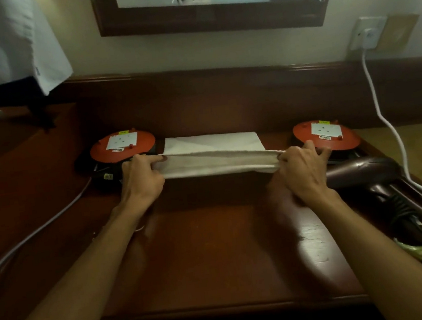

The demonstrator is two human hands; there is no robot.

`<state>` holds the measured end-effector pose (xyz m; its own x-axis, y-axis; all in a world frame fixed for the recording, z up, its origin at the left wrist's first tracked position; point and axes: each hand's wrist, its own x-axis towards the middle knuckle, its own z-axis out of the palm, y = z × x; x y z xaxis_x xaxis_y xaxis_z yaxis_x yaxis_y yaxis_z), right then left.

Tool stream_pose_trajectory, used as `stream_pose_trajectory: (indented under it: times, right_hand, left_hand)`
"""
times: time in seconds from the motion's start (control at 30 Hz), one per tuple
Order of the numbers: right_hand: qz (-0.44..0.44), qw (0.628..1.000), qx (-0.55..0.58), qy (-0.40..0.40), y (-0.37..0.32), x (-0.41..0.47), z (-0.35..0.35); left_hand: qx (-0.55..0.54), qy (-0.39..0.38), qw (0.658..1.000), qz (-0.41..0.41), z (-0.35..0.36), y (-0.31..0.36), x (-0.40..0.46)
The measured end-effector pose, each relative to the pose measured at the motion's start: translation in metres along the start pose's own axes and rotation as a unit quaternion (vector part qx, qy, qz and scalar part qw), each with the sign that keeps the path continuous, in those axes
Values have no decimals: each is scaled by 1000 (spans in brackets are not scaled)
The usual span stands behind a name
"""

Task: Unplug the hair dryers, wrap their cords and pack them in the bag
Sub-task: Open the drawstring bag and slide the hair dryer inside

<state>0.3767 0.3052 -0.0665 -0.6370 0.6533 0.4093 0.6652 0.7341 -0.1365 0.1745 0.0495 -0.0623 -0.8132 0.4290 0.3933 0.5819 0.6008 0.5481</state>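
A flat cream cloth bag lies at the back of the wooden desk. My left hand pinches its near left edge and my right hand pinches its near right edge, lifting that edge slightly off the desk. A dark brown hair dryer lies on its side at the right, just beyond my right hand, its black cord coiled around the handle. No second dryer is plainly visible.
Two orange cable reels with sockets flank the bag, one left, one right. A white cable runs from a wall socket down the right side. A grey cable crosses the left. A mirror hangs above.
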Motion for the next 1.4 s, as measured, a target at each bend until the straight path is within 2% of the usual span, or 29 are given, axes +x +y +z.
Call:
stream_pose_trajectory:
  times: [0.1,0.2,0.37,0.47,0.6,0.67,0.77,0.9,0.97,1.03,1.07,1.13,1.23,1.4]
  right_hand:
    - [72,989,125,-4,1,2,-2]
    - [85,983,157,-35,14,-4,0]
    - [-25,979,163,-122,31,-35,15]
    - [-69,983,126,-111,34,-48,17]
    - [-124,983,92,-103,46,-64,16]
    - [-138,979,76,-133,52,-70,14]
    - [-121,969,128,-174,54,-68,4]
    - [-82,972,197,-98,57,-63,-18]
    - [-31,985,167,-27,71,-63,-24]
    - [46,995,88,14,92,-65,-28]
    - [90,995,45,6,103,-67,-30]
    - [152,986,-15,-66,122,-73,-33]
    - [153,970,-34,-185,141,-77,-30]
    - [143,958,13,-249,156,-59,-48]
  left_hand:
    - [14,-22,1000,-10,1,1,-5]
    - [23,-59,998,-3,3,-3,-20]
    - [45,-128,990,25,16,-21,-49]
    - [53,-151,986,36,14,-20,-54]
    - [119,-181,975,53,13,-18,-55]
    - [140,-223,963,51,10,-16,-52]
    - [159,-287,943,55,3,-7,-48]
    - [202,-212,948,122,7,21,-52]
    - [180,-202,950,153,16,34,-57]
    - [143,-227,948,172,29,47,-60]
    - [132,-233,946,185,37,52,-62]
    - [124,-231,942,208,52,60,-61]
    - [111,-224,946,204,70,66,-58]
    - [45,-193,968,154,80,67,-53]
